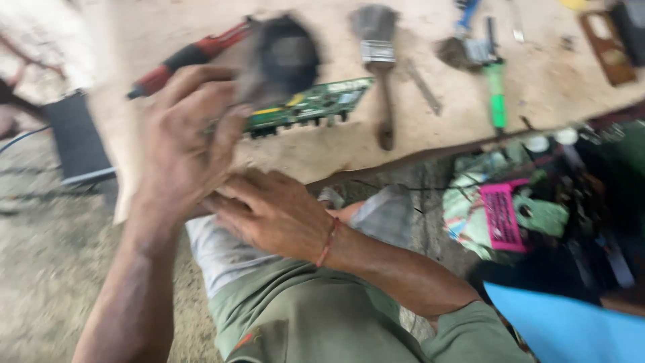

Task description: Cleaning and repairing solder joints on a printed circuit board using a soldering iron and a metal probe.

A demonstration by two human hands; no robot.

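- Pale, dusty worktop [316, 151] fills the upper part of the head view, with rough ground to the left and a cluttered heap of odds and ends to the right.
- The left hand [181, 144] is raised over the worktop edge, its fingers [225, 134] curled around a dark, blurred rounded object [282, 57].
- A green circuit board [312, 104] lies on the worktop just behind and right of that hand, partly hidden by the fingers.
- The right hand [272, 212] rests below the left, touching its heel; whether its fingers grip anything cannot be told.
- A red-handled tool [185, 57], a paintbrush [379, 60] and a green-handled tool [496, 94] lie beyond.
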